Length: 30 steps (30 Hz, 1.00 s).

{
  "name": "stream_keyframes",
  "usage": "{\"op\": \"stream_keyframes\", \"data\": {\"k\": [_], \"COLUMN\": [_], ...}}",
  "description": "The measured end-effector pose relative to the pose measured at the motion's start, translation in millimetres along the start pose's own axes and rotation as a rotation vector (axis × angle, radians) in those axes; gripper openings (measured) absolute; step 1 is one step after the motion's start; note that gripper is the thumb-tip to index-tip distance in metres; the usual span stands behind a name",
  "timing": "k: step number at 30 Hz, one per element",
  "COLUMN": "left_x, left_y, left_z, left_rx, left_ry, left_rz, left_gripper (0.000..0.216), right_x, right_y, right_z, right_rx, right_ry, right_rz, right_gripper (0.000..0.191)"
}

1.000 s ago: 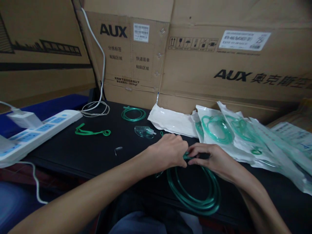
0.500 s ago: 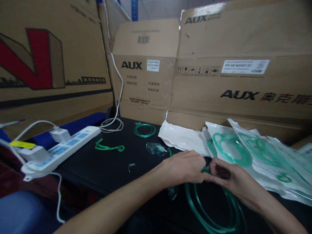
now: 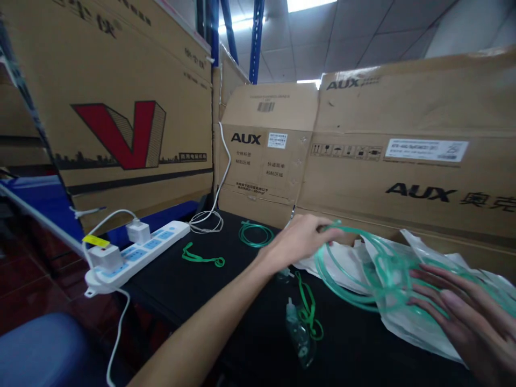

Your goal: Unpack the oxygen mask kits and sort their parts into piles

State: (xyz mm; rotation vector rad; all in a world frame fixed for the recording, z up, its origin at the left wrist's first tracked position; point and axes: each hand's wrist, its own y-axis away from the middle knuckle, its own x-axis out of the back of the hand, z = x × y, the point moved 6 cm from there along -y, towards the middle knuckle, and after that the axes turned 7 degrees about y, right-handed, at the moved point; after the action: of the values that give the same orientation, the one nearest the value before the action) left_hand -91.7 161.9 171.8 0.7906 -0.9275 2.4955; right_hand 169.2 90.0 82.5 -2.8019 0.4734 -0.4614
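Note:
A coil of clear green tubing point(image 3: 342, 293) hangs from my left hand point(image 3: 300, 236), whose thumb and fingers pinch its upper end. On the right, my right hand point(image 3: 455, 306) is open, fingers stretched out at the coil's far side; whether they touch the tubing I cannot tell. Below the coil, a clear mask point(image 3: 298, 336) lies on the black table beside a green strap point(image 3: 307, 303). My left wrist partly hides another clear mask point(image 3: 284, 275). Behind the coil lie white packets point(image 3: 419, 333) with green tubing inside.
Another green tubing coil point(image 3: 256, 235) and a green strap point(image 3: 201, 258) lie farther left. A white power strip point(image 3: 139, 252) with plugs and cords runs along the table's left side. Cardboard boxes point(image 3: 262, 185) wall off the back, and a blue stool point(image 3: 44, 349) stands lower left.
The camera view has shifted left and up. My left hand has lifted the tubing coil off the near table, while my right hand has let go and opened out to the right.

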Motion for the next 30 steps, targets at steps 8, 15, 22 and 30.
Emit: {"op": "stream_keyframes", "data": {"k": [8, 15, 22, 30], "left_x": [103.1, 110.0, 94.7, 76.0], "left_y": [28.4, 67.4, 79.8, 75.0], "left_z": [-119.2, -186.6, -215.4, -216.1], "left_rx": [0.481, 0.809, 1.004, 1.045], "left_ry": [-0.039, -0.013, 0.064, 0.223], "left_rz": [0.344, 0.397, 0.395, 0.349], "left_gripper": [0.035, 0.035, 0.035, 0.036], "right_x": [-14.8, -20.6, -31.3, -36.1], "right_y": [-0.4, -1.4, -2.3, -2.4], "right_z": [-11.1, -6.7, -9.2, -7.5], "right_rx": [0.033, 0.078, 0.105, 0.105], "right_ry": [-0.002, 0.144, 0.265, 0.318], "right_rz": [-0.050, -0.107, -0.181, -0.250], "right_gripper": [0.052, 0.056, 0.057, 0.057]}}
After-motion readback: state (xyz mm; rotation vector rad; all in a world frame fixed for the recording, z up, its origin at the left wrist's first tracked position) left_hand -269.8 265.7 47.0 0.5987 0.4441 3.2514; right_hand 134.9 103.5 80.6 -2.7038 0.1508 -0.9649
